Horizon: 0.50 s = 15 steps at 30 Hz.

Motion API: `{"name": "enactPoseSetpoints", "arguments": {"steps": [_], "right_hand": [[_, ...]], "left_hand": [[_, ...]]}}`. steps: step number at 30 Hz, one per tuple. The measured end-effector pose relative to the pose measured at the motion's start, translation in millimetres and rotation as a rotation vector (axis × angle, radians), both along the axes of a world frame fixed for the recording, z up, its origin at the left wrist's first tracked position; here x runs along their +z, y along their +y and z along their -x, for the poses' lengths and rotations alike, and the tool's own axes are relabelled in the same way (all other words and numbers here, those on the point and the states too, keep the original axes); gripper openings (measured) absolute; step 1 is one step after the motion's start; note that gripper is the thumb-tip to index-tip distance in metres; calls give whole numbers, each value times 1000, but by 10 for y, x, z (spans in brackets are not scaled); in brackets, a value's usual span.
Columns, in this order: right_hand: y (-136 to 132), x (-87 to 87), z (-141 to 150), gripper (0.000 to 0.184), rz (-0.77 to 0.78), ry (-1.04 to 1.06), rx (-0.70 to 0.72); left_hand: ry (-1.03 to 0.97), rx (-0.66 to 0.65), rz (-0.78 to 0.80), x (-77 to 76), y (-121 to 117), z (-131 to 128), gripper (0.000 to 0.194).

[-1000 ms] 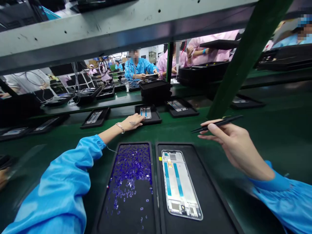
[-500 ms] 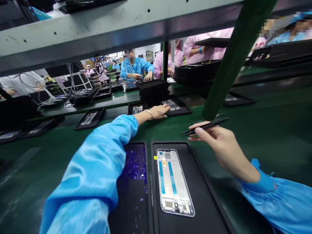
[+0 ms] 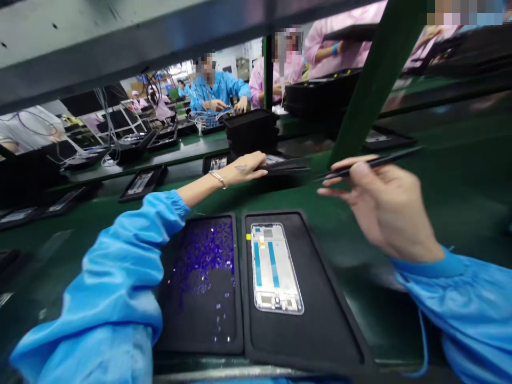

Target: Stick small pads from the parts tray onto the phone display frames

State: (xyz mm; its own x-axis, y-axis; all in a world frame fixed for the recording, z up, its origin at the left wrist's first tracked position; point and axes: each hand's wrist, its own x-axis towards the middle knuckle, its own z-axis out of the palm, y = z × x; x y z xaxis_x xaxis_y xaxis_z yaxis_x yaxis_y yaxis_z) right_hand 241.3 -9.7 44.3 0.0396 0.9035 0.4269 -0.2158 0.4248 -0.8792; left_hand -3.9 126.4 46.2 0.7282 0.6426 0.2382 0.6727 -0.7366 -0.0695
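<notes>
My left hand (image 3: 245, 168) reaches across the bench, its thumb and fingers closed on the near side of a black tray (image 3: 288, 168). That tray looks tilted up, and a phone frame shows partly behind my fingers. Black tweezers (image 3: 394, 156) rest in my right hand (image 3: 386, 208), held between thumb and fingers, with nothing visible at their blurred tips. Below my hands, a silver phone frame (image 3: 286, 266) with two blue strips lies in a black tray (image 3: 320, 309). Beside it on the left, another black tray (image 3: 188, 328) holds many tiny purple-edged pieces (image 3: 210, 250).
More trays with phone frames, one of them (image 3: 143, 183), line the far side of the green bench (image 3: 452, 213). A stack of black trays (image 3: 252, 130) stands behind my left hand. A slanted green post (image 3: 360, 90) rises at right; a metal beam (image 3: 120, 48) crosses above. Co-workers sit beyond.
My left hand has closed on the far tray and lifted its near side. My right hand has moved up and right with the tweezers. The view has shifted.
</notes>
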Motion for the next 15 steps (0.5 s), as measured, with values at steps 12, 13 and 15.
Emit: {"name": "enactPoseSetpoints", "arguments": {"steps": [12,13,15], "right_hand": [[125,128,-214,27,-128,21,-212],[139,99,-214,28,-138,-4,-210],[152,36,-232,34,-141,-141,-177]], "left_hand": [[-132,-153,36,-245,-2483,308,20],[-151,-174,45,-272,-2589,310,21],[-169,-222,58,-321,-2754,325,24]]}}
